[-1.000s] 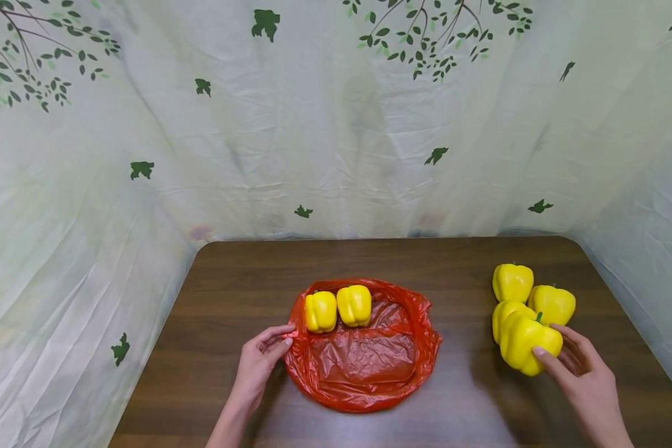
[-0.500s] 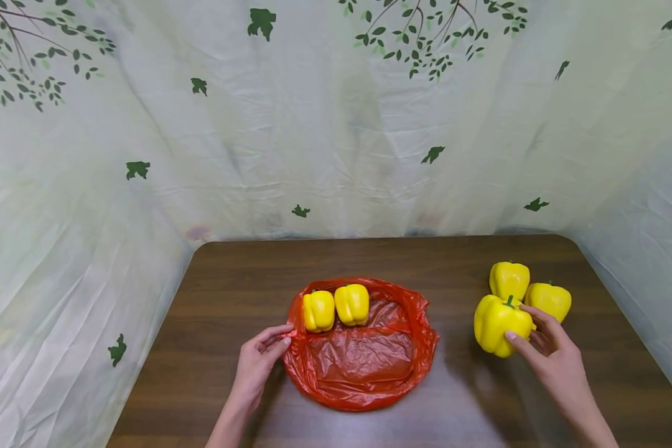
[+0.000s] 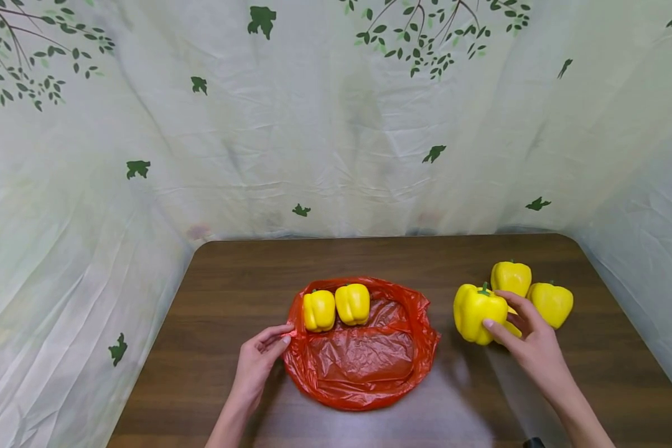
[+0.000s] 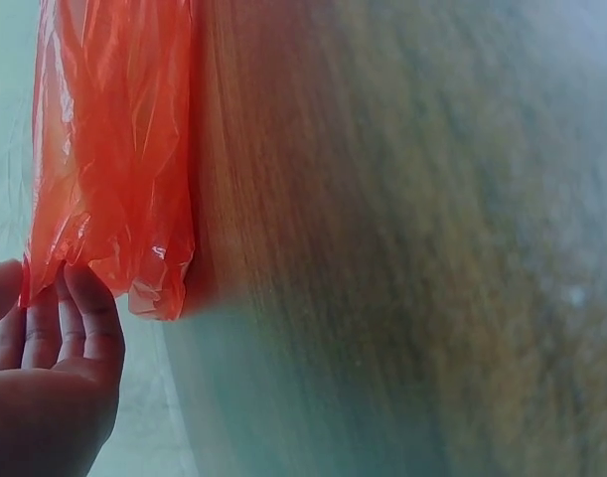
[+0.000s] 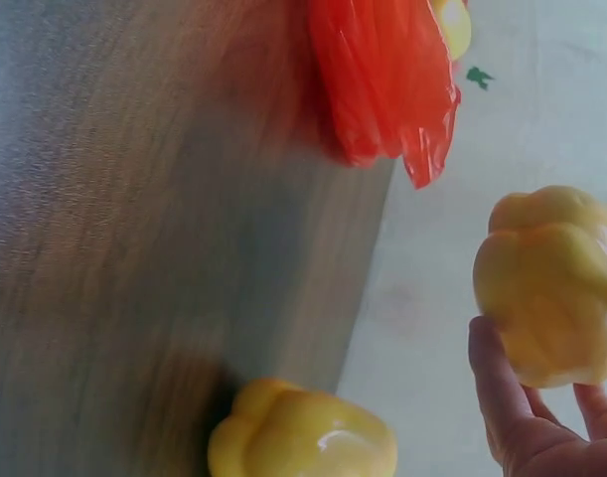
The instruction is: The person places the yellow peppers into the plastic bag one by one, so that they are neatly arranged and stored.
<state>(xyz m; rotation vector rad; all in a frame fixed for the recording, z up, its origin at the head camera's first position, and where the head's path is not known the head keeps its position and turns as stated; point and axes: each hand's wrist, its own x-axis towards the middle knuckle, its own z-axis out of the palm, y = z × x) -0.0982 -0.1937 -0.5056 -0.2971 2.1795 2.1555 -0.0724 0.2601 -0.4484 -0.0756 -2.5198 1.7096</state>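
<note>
Closer, Not Yet Bagged

Gripping a yellow pepper [image 3: 473, 316] in the fingers [image 3: 521, 303] of the right hand [image 3: 532, 345], shifted leftward above the tabletop [image 3: 246, 267]; pinching the red bag [image 3: 364, 361] with the left hand [image 3: 257, 359]. Leaving a narrower gap to the two peppers [image 3: 319, 311] inside.

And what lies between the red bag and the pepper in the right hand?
Between the red bag and the held pepper, the head view shows bare tabletop.
</note>
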